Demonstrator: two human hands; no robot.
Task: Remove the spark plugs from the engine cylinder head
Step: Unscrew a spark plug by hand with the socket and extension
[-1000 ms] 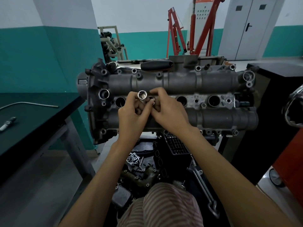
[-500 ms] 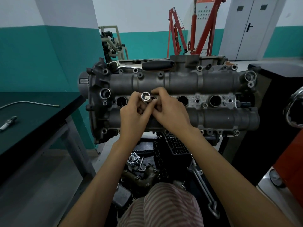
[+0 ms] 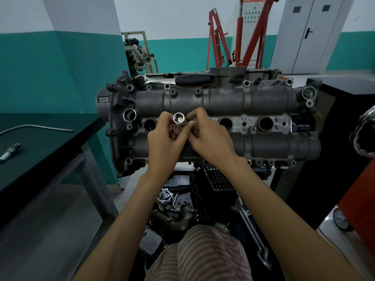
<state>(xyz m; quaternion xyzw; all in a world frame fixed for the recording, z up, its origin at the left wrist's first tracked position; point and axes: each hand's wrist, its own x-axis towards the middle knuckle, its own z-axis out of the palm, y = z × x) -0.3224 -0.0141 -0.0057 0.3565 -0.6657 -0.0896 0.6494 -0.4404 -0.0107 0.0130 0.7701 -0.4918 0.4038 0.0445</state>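
A slim metal spark plug [image 3: 10, 152] is laid on the dark bench [image 3: 40, 142]. Over the rough cast-grey cylinder head [image 3: 263, 104], a shiny round socket [image 3: 179, 118] is pinched by the left hand [image 3: 165, 140] and right hand [image 3: 211, 136]. No writing can be read.

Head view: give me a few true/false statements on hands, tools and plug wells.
1. Both hands, left hand and right hand, hold the shiny metal socket over the grey cast cylinder head. True.
2. The black-handled ratchet is in the right hand. False: it lies on the head's far edge.
3. Three round plug wells show open. True.
4. The dark green workbench carries a red hammer. False: a bent metal rod and a small spark plug.
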